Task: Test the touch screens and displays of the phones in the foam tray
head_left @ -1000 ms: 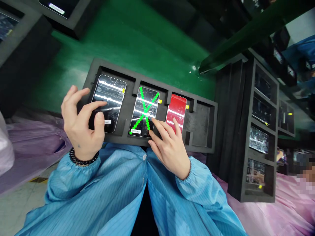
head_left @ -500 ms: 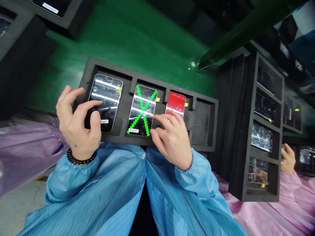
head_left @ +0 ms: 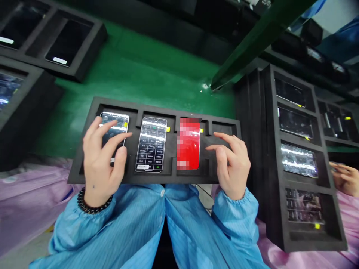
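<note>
A black foam tray (head_left: 131, 178) in front of me holds three smartphones, each in its own compartment. The left smartphone (head_left: 121, 118) has a dark screen and a yellow tab, partly covered by my left hand (head_left: 102, 158), which hovers over it with fingers apart. On the middle smartphone (head_left: 151, 144) a grid of menu buttons shows, with a white label near its bottom. The third smartphone (head_left: 190, 145) glows red, partly pixelated. My right hand (head_left: 232, 164) is over the rightmost compartment, fingers spread and holding nothing, just right of the red smartphone.
More foam trays (head_left: 92, 41) with phones lie at the upper left. At the right stands a stack of foam trays (head_left: 277, 209), the top one holding several phones. A green post (head_left: 252, 48) rises behind the green work surface (head_left: 157, 74). A co-worker's hand (head_left: 346, 177) shows at the far right.
The middle smartphone's green cross on black has given way to a button grid. My right hand has moved right, off the red smartphone. The view has shifted too.
</note>
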Available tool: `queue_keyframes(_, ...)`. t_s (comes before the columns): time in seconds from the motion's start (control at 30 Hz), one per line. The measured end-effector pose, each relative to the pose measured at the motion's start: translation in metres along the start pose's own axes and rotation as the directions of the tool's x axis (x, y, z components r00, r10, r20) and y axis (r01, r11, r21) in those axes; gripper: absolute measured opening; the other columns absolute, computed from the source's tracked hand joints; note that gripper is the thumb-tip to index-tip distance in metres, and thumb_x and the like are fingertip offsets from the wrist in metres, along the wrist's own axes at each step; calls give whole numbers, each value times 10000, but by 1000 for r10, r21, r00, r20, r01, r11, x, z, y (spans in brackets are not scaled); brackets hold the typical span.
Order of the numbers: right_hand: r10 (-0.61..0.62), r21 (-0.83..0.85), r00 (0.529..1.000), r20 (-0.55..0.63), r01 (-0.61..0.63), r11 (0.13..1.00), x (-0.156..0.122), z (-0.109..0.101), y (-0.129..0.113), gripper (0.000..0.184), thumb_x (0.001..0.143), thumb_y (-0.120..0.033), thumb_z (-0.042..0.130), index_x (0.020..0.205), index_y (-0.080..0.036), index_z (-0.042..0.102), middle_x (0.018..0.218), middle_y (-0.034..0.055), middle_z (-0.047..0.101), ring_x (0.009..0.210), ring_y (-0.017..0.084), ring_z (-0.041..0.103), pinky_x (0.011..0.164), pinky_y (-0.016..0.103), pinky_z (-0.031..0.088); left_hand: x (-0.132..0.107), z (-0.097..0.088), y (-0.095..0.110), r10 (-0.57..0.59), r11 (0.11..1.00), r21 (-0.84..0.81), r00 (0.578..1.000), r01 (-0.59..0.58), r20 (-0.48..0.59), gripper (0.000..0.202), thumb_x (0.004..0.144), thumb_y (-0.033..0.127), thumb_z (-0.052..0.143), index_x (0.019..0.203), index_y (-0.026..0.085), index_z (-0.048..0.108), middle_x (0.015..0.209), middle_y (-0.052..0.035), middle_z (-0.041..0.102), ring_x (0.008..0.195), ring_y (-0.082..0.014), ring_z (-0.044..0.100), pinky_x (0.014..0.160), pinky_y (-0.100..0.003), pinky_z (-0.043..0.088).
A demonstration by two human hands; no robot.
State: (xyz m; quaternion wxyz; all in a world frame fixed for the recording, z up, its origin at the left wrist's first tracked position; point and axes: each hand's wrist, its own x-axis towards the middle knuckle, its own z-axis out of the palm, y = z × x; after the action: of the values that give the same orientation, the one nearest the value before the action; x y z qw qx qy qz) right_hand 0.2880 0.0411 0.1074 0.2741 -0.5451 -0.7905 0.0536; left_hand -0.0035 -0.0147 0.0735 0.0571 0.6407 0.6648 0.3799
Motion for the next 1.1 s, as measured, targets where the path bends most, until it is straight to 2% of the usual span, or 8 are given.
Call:
queue_keyframes(0.13, -13, -36, 1000, -18, 12, 999, 0, 29, 13, 307, 990, -270, 451, 1133, -198, 713, 1402, 131, 604, 1257, 294, 583, 1097, 535, 453, 19, 24, 9, 90, 995, 38, 987, -96, 135, 373, 960, 251, 437, 1262, 199, 649, 1523, -131, 459, 1550, -309, 259, 1286, -597, 220)
queue_keyframes(0.23, -14, -17, 999, 40, 15, 1000, -4, 43, 21, 318, 996, -260, 438, 1201, -211, 676, 1455, 131, 564, 1328, 284, 537, 1155, 552, 389, 21, 37, 4, 106, 991, 53, 958, -124, 268, 412, 963, 264, 428, 1335, 281, 605, 1595, -102, 371, 1583, -316, 166, 1291, -664, 101)
queue_keyframes(0.57, -11, 103, 997, 82, 2, 995, -7, 37, 25, 291, 986, -207, 436, 1132, -220, 688, 1417, 112, 599, 1303, 268, 564, 1181, 555, 359, 23, 47, 2, 107, 961, 172, 868, -214, 485, 521, 977, 378, 445, 1497, 396, 429, 1697, -56, 160, 1580, -393, 124, 1229, -765, 54)
queue_keyframes(0.63, -11, 117, 997, 81, 2, 993, -6, 38, 25, 298, 977, -201, 438, 1124, -222, 697, 1403, 107, 610, 1291, 268, 572, 1179, 553, 363, 24, 47, 4, 101, 970, 151, 884, -188, 456, 529, 983, 417, 415, 1512, 408, 397, 1699, -39, 156, 1582, -384, 121, 1241, -750, 32)
queue_keyframes(0.73, -17, 140, 998, 52, 9, 990, -7, 34, 25, 300, 965, -192, 449, 1110, -229, 709, 1378, 97, 628, 1257, 266, 593, 1178, 547, 370, 20, 38, 7, 80, 988, 106, 957, -113, 278, 549, 996, 467, 316, 1539, 401, 348, 1691, -16, 196, 1584, -346, 143, 1283, -690, 16)
queue_keyframes(0.8, -37, 144, 999, 36, 31, 989, -11, 27, 21, 287, 956, -192, 473, 1111, -247, 709, 1361, 85, 642, 1229, 263, 607, 1174, 549, 377, 12, 27, 8, 62, 991, 104, 982, -81, 179, 546, 996, 481, 273, 1532, 418, 356, 1675, 20, 247, 1579, -320, 180, 1306, -651, 14)
queue_keyframes(0.97, -91, 199, 991, 98, 70, 978, -37, 16, 6, 272, 920, -190, 515, 1100, -250, 709, 1312, 81, 681, 1155, 256, 642, 1154, 541, 406, -30, 2, -3, 66, 990, 118, 990, -80, 125, 519, 956, 373, 329, 1440, 483, 482, 1594, 88, 404, 1515, -321, 339, 1325, -632, 62)
queue_keyframes(1.1, -171, 178, 985, 13, 166, 970, -55, 28, 2, 244, 899, -217, 535, 1061, -232, 717, 1200, 93, 736, 1041, 233, 683, 1076, 474, 480, -69, -2, -32, 283, 943, 177, 959, -282, 19, 539, 885, 427, 385, 1388, 413, 577, 1392, -40, 604, 1298, -324, 565, 1283, -632, 240)
